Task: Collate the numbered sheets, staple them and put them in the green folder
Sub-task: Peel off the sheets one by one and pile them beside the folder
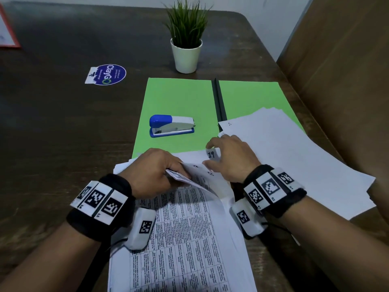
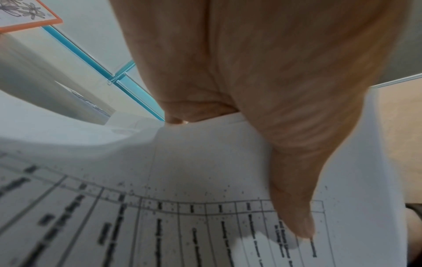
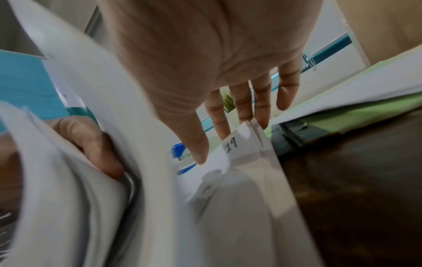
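A: What is the person's left hand (image 1: 150,171) doing?

B: Its fingers are curled round a wad of turned-back corners from the near stack of white printed sheets (image 1: 185,239), lifting them off the pile. The left wrist view shows the thumb (image 2: 294,207) lying along a sheet ruled with a table of text.

A: And the right hand (image 1: 229,158)?

B: Its fingers are spread and only lightly bent, the tips resting on the top corner of a sheet with a handwritten 19 (image 3: 231,145). In the right wrist view the thumb and forefinger sit on either side of that number, but whether they actually pinch the corner cannot be told.

A: Where is the green card folder (image 1: 179,102)?

B: Lying open and flat on the dark brown wooden table (image 1: 63,133), beyond the hands, its black spine (image 1: 219,102) running away from the person. The near stack overlaps its lower edge.

A: The stapler?

B: A blue and white stapler (image 1: 171,125) sits on the folder's left leaf, untouched.

A: Any other paper?

B: A second loose pile of white sheets (image 1: 294,161) lies fanned over the folder's right leaf and the table to the right. A green plant in a white pot (image 1: 186,53) stands behind the folder, and a round blue sticker (image 1: 106,74) lies to its left.
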`<move>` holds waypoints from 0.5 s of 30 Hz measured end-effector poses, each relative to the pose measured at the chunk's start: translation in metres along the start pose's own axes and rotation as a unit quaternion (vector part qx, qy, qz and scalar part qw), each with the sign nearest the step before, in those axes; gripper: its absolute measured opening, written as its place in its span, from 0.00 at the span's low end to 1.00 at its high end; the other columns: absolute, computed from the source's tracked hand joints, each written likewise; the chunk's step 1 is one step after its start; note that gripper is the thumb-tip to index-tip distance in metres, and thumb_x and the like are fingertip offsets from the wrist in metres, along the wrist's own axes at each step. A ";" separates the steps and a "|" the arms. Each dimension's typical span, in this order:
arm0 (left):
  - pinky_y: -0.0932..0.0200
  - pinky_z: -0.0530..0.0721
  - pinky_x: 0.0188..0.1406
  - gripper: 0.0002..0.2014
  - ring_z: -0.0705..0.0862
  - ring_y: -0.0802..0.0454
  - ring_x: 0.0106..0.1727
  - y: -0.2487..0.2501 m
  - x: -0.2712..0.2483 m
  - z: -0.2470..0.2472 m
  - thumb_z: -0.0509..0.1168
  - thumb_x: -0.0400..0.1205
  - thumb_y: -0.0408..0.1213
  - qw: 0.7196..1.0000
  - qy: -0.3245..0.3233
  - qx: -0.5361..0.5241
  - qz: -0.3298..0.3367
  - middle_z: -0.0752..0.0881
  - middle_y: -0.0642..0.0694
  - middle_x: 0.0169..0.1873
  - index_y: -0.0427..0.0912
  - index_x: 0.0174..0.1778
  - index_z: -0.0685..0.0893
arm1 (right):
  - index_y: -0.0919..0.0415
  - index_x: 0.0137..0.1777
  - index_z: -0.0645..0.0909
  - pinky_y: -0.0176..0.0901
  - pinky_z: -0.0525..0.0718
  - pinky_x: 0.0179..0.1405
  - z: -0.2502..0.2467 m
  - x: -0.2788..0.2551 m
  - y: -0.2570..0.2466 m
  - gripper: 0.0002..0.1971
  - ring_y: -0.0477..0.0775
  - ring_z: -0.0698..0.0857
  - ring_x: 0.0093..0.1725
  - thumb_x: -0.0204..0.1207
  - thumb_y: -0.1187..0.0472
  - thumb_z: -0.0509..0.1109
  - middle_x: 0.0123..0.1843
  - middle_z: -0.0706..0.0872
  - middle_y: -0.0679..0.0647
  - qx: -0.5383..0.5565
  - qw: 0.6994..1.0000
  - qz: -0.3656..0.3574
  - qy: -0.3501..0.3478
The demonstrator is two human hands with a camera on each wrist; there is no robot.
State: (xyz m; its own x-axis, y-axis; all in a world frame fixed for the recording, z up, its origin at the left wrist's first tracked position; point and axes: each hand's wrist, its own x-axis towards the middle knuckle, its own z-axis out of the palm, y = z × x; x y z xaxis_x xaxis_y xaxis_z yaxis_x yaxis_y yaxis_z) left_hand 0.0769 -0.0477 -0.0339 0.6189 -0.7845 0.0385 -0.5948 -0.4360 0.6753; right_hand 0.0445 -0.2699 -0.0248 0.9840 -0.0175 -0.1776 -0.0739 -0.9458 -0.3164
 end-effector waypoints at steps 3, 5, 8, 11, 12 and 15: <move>0.58 0.86 0.43 0.09 0.88 0.67 0.42 0.002 0.000 0.000 0.71 0.72 0.51 1.000 0.002 0.008 -0.006 0.92 0.66 0.41 0.59 0.45 0.94 | 0.48 0.63 0.82 0.52 0.74 0.59 0.000 0.000 -0.001 0.18 0.57 0.77 0.63 0.75 0.46 0.72 0.57 0.83 0.50 -0.008 1.000 -0.016 0.020; 0.60 0.86 0.43 0.09 0.88 0.68 0.43 0.002 0.000 0.000 0.72 0.72 0.50 1.000 0.005 0.008 -0.010 0.92 0.65 0.41 0.59 0.45 0.94 | 0.45 0.59 0.84 0.50 0.71 0.53 0.001 -0.002 -0.001 0.13 0.56 0.78 0.60 0.76 0.47 0.71 0.49 0.79 0.45 -0.022 0.999 -0.030 0.034; 0.60 0.86 0.44 0.10 0.88 0.68 0.44 0.002 0.000 0.000 0.71 0.72 0.52 1.000 0.006 0.010 -0.018 0.91 0.66 0.41 0.60 0.46 0.94 | 0.46 0.68 0.81 0.52 0.72 0.58 0.002 -0.004 0.001 0.20 0.58 0.77 0.64 0.78 0.44 0.69 0.56 0.83 0.49 -0.044 0.998 -0.033 0.017; 0.59 0.87 0.44 0.07 0.88 0.68 0.44 0.001 0.000 0.001 0.74 0.73 0.48 1.000 0.006 0.012 -0.024 0.91 0.66 0.41 0.60 0.46 0.94 | 0.51 0.74 0.77 0.55 0.73 0.63 0.000 -0.001 0.001 0.26 0.59 0.75 0.67 0.78 0.42 0.69 0.66 0.82 0.54 -0.067 0.997 -0.019 -0.012; 0.59 0.87 0.44 0.07 0.88 0.68 0.44 0.002 0.000 0.001 0.75 0.73 0.48 1.000 0.007 0.014 -0.024 0.91 0.66 0.41 0.60 0.46 0.94 | 0.51 0.73 0.77 0.55 0.73 0.64 0.000 -0.001 0.001 0.26 0.59 0.75 0.67 0.78 0.41 0.69 0.65 0.82 0.55 -0.069 0.997 -0.016 -0.018; 0.63 0.85 0.44 0.07 0.88 0.68 0.44 0.003 -0.001 0.001 0.77 0.74 0.44 0.999 0.008 0.021 -0.024 0.91 0.66 0.42 0.60 0.46 0.94 | 0.49 0.74 0.77 0.54 0.72 0.63 -0.001 -0.003 0.002 0.26 0.58 0.76 0.66 0.78 0.41 0.69 0.65 0.83 0.53 -0.058 0.998 -0.016 -0.017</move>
State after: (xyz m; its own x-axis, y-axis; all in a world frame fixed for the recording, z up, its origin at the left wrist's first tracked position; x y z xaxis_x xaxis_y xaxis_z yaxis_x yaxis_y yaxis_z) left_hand 0.0743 -0.0486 -0.0330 0.6555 -0.7550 0.0180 -0.5844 -0.4920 0.6453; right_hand 0.0419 -0.2721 -0.0246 0.9792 0.0228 -0.2018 -0.0212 -0.9768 -0.2132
